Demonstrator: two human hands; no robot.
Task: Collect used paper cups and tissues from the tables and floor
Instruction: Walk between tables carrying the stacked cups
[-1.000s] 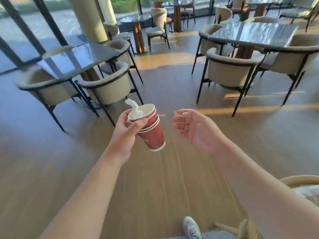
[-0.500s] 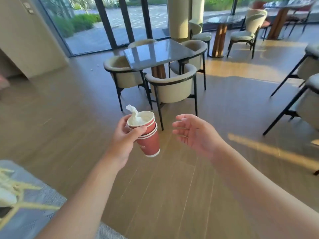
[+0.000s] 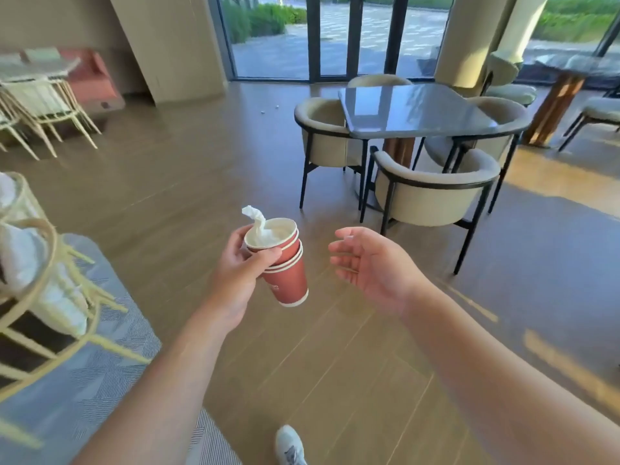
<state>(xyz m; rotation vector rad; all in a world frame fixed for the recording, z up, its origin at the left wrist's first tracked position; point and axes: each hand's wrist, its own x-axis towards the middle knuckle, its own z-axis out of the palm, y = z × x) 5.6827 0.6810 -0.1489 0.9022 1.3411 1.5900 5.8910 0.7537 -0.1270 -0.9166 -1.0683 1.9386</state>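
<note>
Person carrying a stack of used cups while scanning the floor for more litter.

The left hand [image 3: 240, 275] is gripping a nested stack of red paper cups [image 3: 283, 263] near the rim, tilted with the mouth leaning toward the person, and a twisted tissue [image 3: 256, 223] is sticking out of the top cup. The right hand [image 3: 372, 263] is hanging empty just right of the stack, fingers loosely spread. Two small white scraps [image 3: 269, 109] are lying on the wooden floor [image 3: 188, 182] far beyond the stack and a little to its left, near the glass doors, left of the grey table [image 3: 412, 110]. The free right hand is probably the one to take them, though both are well short of them.
</note>
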